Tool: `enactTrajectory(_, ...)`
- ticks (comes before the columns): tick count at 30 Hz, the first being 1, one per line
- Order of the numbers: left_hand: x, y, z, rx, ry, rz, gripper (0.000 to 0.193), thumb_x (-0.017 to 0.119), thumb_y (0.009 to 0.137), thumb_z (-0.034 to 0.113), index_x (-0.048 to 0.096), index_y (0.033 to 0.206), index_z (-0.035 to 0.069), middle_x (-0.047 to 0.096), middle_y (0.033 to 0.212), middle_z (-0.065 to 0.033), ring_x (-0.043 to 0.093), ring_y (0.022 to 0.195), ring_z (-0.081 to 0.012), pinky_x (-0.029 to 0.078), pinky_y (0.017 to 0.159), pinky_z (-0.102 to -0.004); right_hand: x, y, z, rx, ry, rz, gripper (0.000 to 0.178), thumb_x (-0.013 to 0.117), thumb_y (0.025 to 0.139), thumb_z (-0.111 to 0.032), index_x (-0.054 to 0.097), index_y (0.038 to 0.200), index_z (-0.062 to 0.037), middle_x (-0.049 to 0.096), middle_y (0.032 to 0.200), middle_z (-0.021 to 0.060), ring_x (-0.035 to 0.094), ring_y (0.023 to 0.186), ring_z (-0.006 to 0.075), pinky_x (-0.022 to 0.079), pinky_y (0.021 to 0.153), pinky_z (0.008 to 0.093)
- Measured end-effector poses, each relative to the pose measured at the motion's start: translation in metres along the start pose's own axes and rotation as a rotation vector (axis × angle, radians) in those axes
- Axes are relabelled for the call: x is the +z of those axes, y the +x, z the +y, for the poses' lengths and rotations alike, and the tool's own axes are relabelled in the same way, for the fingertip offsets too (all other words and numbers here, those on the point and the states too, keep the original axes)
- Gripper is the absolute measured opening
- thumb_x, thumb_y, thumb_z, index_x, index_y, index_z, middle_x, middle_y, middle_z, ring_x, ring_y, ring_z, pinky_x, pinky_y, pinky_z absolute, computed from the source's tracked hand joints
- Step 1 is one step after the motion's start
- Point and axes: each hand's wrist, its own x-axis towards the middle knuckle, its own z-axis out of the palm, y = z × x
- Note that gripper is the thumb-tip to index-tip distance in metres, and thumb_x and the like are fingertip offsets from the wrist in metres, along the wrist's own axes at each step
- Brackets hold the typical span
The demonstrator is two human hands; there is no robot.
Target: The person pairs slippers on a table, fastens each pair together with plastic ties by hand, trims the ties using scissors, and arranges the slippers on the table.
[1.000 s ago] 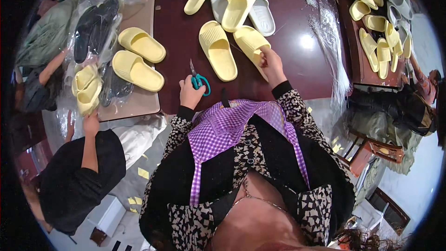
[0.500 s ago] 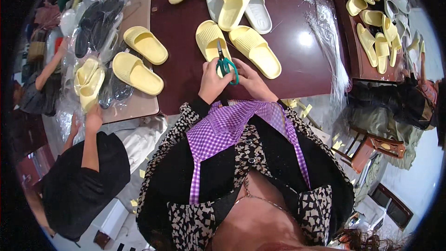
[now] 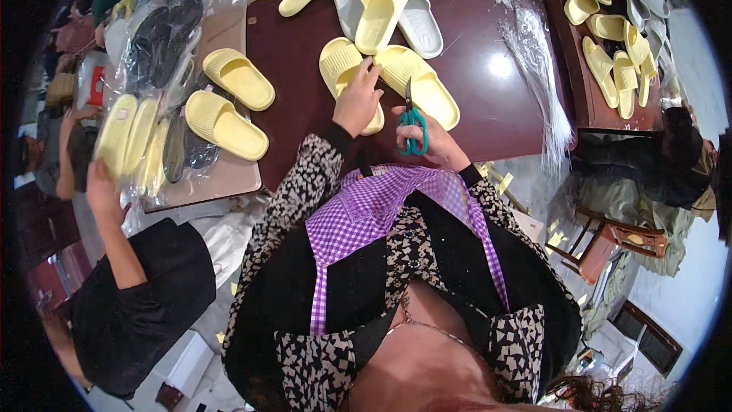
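Note:
Over the near end of a pale yellow slide slipper is my left hand, its fingers stretched toward the toe strap and apart. Whether it touches the slipper I cannot tell. My right hand is closed on teal-handled scissors, whose narrow dark blades point up and away from me. Just beyond them lies another yellow slipper, toe strap at the far left. A further yellow slipper rests partly across grey slippers behind.
Two yellow slippers lie on the lighter table at left. Beside them a co-worker's hand is at bagged yellow slippers. Clear plastic strips hang over the dark table's right edge. More slippers are on a table farther right.
My hands have separated: the left moved forward over the slipper, the right drew right with the scissors. The co-worker's bagged slippers have shifted left and turned.

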Motion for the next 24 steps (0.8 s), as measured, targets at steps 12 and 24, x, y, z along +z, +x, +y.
enactTrajectory(12,0.008,-0.051,-0.019,-0.148,-0.122,-0.231,0.012,0.054,0.082,0.012,0.054,0.077,0.001,0.052,0.074,-0.0142,0.054,0.075,-0.0337,0.043,0.067,-0.0426,-0.019,-0.01,0.029,0.174,-0.056,-0.035,0.054,0.063,0.077,-0.01,0.041,0.125,0.0039,0.056,0.086,0.0045,0.054,0.079,0.014,0.046,0.073,0.0276)
enactTrajectory(24,0.008,-0.054,-0.021,-0.28,-0.163,-0.154,0.013,0.055,0.082,0.011,0.056,0.083,-0.002,0.056,0.079,-0.016,0.057,0.076,-0.0323,0.045,0.066,-0.0379,-0.031,-0.013,0.023,0.303,-0.096,-0.095,0.051,0.064,0.076,-0.012,0.046,0.122,0.0012,0.056,0.086,0.0042,0.054,0.077,0.0129,0.045,0.07,0.0262)
